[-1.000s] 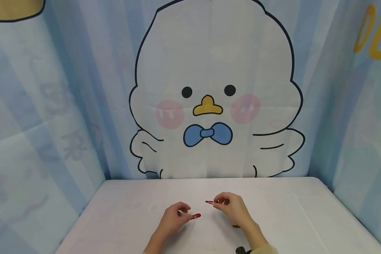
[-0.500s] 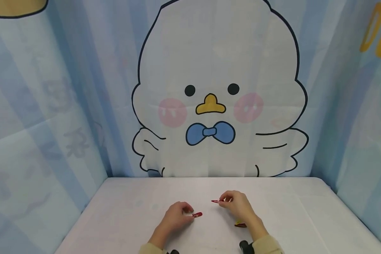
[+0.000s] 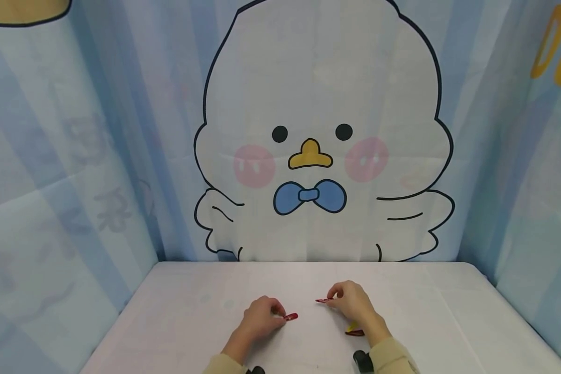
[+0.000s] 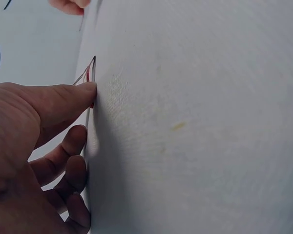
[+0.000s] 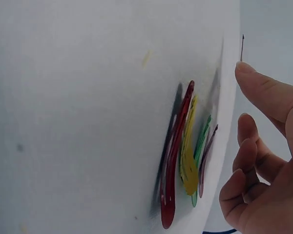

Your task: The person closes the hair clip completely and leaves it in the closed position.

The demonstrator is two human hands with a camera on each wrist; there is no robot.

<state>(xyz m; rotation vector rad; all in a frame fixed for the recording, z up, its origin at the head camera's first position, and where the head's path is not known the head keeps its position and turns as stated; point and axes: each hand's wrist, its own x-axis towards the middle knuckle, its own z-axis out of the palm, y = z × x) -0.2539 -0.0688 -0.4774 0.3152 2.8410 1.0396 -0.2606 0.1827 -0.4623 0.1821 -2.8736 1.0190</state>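
Note:
My left hand (image 3: 264, 317) pinches a red snap hair clip (image 3: 292, 316) between thumb and fingertips, just above the table. In the left wrist view, the tip of that hair clip (image 4: 92, 68) sticks up past the thumb, and the other fingers are loosely curled. Further right and slightly farther back, my right hand (image 3: 352, 301) pinches another red hair clip (image 3: 322, 301), its narrow end pointing left. From the right wrist view this clip (image 5: 242, 48) is seen edge-on as a thin sliver. The two hands are apart.
Beside my right wrist, more hair clips lie on the white table (image 3: 191, 322): a dark red clip (image 5: 172, 170), a yellow clip (image 5: 189, 168), a green clip (image 5: 205, 136) and a purple clip (image 5: 208, 161). A printed curtain (image 3: 308, 228) stands behind the table.
My right hand has shifted a little right with its hair clip, and the clips by its wrist show more. The left hand's fingers have come down nearer the thumb on its clip.

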